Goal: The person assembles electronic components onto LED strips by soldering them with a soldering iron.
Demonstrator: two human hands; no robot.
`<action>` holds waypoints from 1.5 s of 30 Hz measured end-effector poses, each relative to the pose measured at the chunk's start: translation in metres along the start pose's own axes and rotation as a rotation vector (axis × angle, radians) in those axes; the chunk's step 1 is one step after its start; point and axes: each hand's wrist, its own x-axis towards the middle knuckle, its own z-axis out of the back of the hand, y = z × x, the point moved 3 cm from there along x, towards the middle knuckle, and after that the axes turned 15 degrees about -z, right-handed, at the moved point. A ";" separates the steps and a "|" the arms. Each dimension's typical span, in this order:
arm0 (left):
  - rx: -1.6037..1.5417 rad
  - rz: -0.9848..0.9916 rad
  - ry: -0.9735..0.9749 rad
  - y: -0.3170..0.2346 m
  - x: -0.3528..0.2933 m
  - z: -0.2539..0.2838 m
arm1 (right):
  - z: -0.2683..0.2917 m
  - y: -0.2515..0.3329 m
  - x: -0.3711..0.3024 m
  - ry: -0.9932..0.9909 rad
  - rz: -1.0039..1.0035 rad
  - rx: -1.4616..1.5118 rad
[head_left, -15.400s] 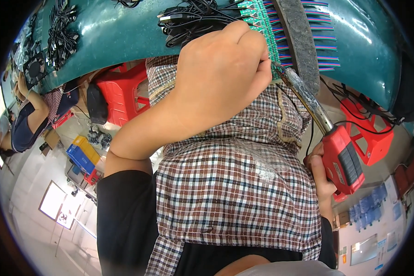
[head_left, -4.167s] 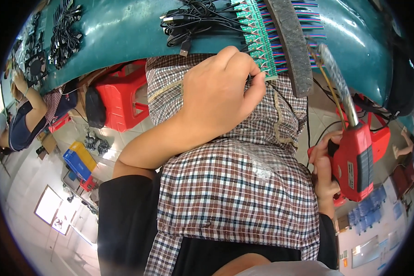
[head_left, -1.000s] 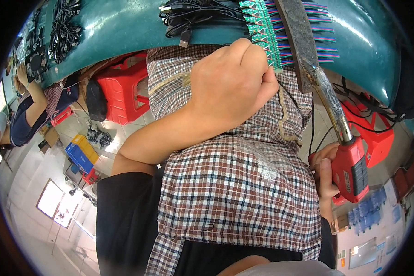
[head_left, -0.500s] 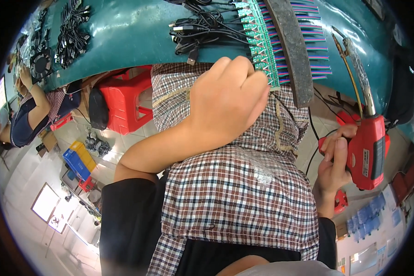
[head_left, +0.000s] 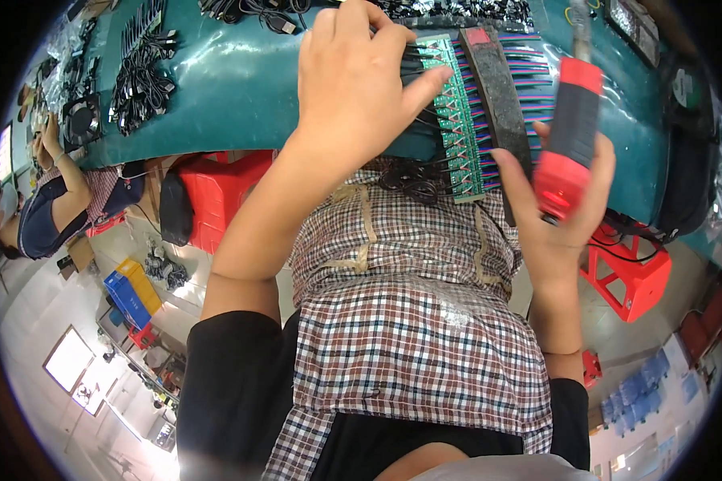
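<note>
My left hand (head_left: 349, 84) is over the bench at the left edge of a strip of green circuit boards (head_left: 459, 136). Its thumb stretches onto the strip, apart from the bent fingers, and I see nothing between them. Black cables (head_left: 425, 116) run from the left side of the boards, and a coiled bundle (head_left: 413, 180) hangs at the near edge. A dark, worn bar (head_left: 497, 104) lies across the coloured wires (head_left: 537, 84) on the right. Beside the bar, my right hand (head_left: 565, 216) grips a red and black soldering gun (head_left: 573, 132), its metal barrel pointing away and blurred.
More black USB cables (head_left: 257, 12) lie at the far edge, with another bundle (head_left: 142, 88) farther left near a small black fan (head_left: 82, 120). A co-worker (head_left: 64, 184) sits at the left. Red stools (head_left: 221, 196) stand under the green bench (head_left: 241, 104). A black bag-like item (head_left: 690, 152) is at right.
My left hand has moved away from me and its thumb has spread. My right hand has raised the soldering gun over the bench and turned it. The board strip and bar have shifted toward me.
</note>
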 end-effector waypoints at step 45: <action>0.917 0.744 0.346 0.311 -0.035 0.149 | 0.036 -0.045 -0.018 -0.155 -0.309 0.094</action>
